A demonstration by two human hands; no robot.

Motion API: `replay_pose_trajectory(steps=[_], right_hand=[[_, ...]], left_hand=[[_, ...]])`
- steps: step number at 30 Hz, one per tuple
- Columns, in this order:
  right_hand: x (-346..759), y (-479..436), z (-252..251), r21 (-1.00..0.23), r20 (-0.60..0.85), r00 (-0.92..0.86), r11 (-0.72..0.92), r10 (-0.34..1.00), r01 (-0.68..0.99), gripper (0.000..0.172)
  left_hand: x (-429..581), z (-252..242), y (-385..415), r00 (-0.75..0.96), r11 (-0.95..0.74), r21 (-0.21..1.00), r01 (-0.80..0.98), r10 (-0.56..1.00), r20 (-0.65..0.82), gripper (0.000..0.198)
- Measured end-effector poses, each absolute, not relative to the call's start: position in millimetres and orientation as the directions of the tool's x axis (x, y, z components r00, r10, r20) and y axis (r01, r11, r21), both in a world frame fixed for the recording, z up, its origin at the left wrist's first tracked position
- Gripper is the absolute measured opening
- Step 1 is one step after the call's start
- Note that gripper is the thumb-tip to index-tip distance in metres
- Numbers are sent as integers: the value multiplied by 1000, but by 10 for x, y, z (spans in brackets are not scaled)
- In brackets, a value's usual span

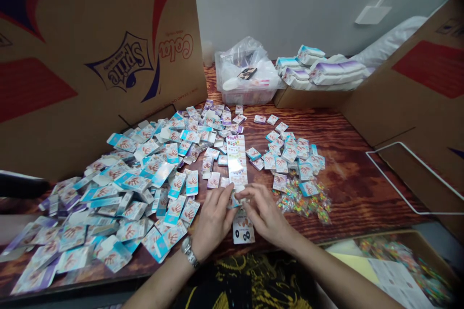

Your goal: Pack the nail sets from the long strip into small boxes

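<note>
Two bare hands are seen, both of one person. The left hand (213, 218), with one silver metal wristwatch (189, 252) on the wrist, and the right hand (266, 211) are held together near the table's front edge. Their fingertips (228, 192) are pressed together in a pinch on one small white folded card (235, 201). The card is mostly hidden by the fingers; shape cannot be told for certain.

Counts:
- 1 long white paper strip printed with coloured circles (236, 161), just beyond the hands
- 1 small white card with two black rings (243, 231), just in front of the hands
- 2 piles of small flat blue-and-white printed cartons: the large left pile (137, 188), well over a hundred and too overlapped to count, reaches the left hand; the smaller right pile (290, 154) holds roughly forty
- 1 clear plastic bag of multicoloured small pieces (303, 202), touching the right pile

Around: a reddish-brown varnished wooden table (348, 178) is under it all. Behind are 1 translucent plastic tub (246, 96) and white-wrapped bundles (319, 71) on a cardboard box (311, 99). Flattened corrugated cardboard panels (108, 58) are propped at left, and a white wire frame (406, 178) lies at right.
</note>
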State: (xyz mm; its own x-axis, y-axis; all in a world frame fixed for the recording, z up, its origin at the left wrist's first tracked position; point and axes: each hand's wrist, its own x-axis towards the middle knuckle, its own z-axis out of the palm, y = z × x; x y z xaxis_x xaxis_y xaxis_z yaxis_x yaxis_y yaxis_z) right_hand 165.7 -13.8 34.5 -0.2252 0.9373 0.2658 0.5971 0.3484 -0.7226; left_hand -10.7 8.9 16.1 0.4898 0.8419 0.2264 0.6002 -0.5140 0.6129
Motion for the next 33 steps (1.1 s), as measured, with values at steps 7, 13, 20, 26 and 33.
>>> replay_pose_trajectory(steps=[7, 13, 20, 26, 33], right_hand=[[1638, -61, 301, -776, 275, -142, 306, 951, 551, 17], [1511, -126, 216, -937, 88, 67, 60, 994, 343, 26], [1442, -103, 296, -998, -52, 95, -56, 994, 41, 22], [1404, -85, 261, -986, -15, 162, -41, 987, 160, 15], [1351, -166, 297, -874, 217, 132, 132, 967, 467, 21]], left_hand=[[-70, 183, 68, 500, -542, 629, 557, 824, 267, 39], [-65, 164, 57, 498, -580, 554, 598, 810, 311, 37], [-56, 121, 36, 471, -589, 507, 629, 808, 355, 41], [-22, 78, -3, 423, -560, 495, 664, 828, 369, 53], [31, 68, -7, 409, -583, 375, 721, 795, 449, 58]])
